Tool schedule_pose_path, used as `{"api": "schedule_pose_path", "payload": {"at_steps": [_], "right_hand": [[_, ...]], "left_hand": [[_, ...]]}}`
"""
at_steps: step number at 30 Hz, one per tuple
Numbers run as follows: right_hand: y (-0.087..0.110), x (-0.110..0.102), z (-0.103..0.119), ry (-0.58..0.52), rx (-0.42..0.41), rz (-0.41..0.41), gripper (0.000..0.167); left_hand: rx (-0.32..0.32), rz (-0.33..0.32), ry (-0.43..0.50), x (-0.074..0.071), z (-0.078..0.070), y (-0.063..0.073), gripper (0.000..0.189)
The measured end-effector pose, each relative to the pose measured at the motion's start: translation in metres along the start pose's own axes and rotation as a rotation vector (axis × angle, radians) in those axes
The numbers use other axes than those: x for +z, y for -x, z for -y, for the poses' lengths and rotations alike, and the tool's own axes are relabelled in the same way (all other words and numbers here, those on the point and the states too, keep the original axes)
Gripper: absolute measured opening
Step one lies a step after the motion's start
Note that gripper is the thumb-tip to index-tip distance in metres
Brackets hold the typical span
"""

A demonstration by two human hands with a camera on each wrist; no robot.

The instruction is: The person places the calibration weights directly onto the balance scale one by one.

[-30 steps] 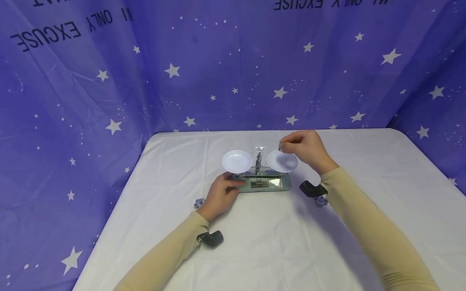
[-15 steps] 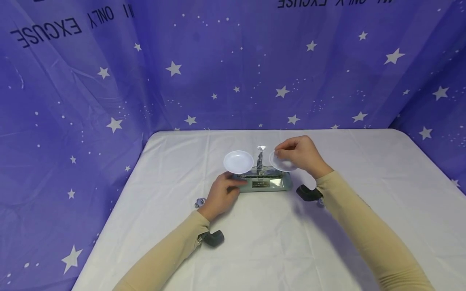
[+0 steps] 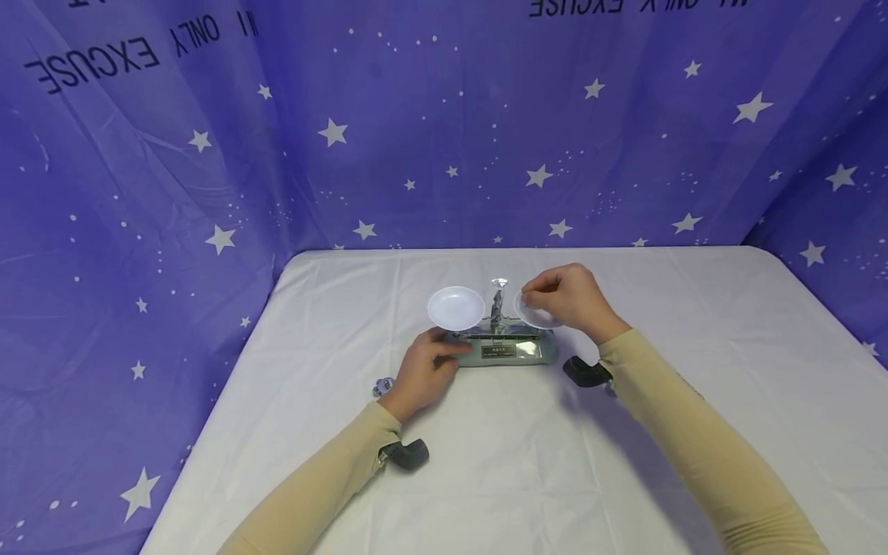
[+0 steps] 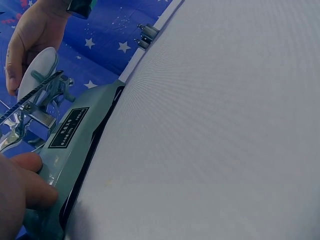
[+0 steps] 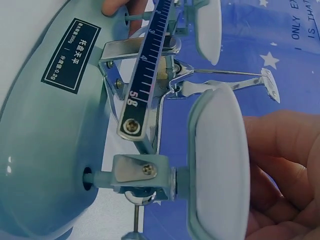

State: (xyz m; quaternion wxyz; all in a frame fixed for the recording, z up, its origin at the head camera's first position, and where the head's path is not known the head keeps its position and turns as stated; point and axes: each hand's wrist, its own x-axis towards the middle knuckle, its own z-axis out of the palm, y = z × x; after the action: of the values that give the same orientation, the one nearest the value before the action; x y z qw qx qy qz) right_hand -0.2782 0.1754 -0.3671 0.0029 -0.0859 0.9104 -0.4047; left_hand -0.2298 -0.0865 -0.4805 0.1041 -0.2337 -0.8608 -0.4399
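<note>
A pale green balance scale (image 3: pixel 509 353) stands mid-table with two white pans. My left hand (image 3: pixel 423 374) holds the left end of its base, one finger lying across the front in the left wrist view. The left pan (image 3: pixel 455 308) has nothing on it. Over the right pan (image 3: pixel 530 314) my right hand (image 3: pixel 569 297) is lowered, thumb and fingers pinched together at the far left part of the dish. The small metal weight in this pinch is hidden now. From the right wrist, the pan (image 5: pixel 222 165) covers the fingertips, and a numbered beam (image 5: pixel 145 70) runs along the scale.
The scale stands on a white cloth-covered table (image 3: pixel 513 462), toward its far edge. A purple curtain (image 3: pixel 444 131) with white stars hangs behind and at both sides. Black devices are strapped to the left wrist (image 3: pixel 405 455) and right wrist (image 3: pixel 586 372).
My right hand has come down and slightly left, from just above the right pan to the dish itself, and the metal weight has gone out of sight. The left hand stays on the base.
</note>
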Motion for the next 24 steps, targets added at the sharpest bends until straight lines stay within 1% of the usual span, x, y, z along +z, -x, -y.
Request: {"api": "schedule_pose_path", "payload": {"at_steps": [7,12,24], "right_hand": [[-0.0004,0.0032,-0.0006,0.013,0.007,0.003,0.015],[-0.0002,0.0048,-0.0001,0.013,-0.012,0.003,0.015],[0.0009,0.0073,-0.0003,0.023,-0.019,0.005,0.014]], "left_hand": [[0.013,0.000,0.006,-0.0012,-0.0006,0.0016,0.031],[0.019,-0.007,0.004,-0.0018,-0.0011,0.0017,0.031],[0.010,0.006,0.020,-0.0012,0.0002,0.0014,0.032]]}}
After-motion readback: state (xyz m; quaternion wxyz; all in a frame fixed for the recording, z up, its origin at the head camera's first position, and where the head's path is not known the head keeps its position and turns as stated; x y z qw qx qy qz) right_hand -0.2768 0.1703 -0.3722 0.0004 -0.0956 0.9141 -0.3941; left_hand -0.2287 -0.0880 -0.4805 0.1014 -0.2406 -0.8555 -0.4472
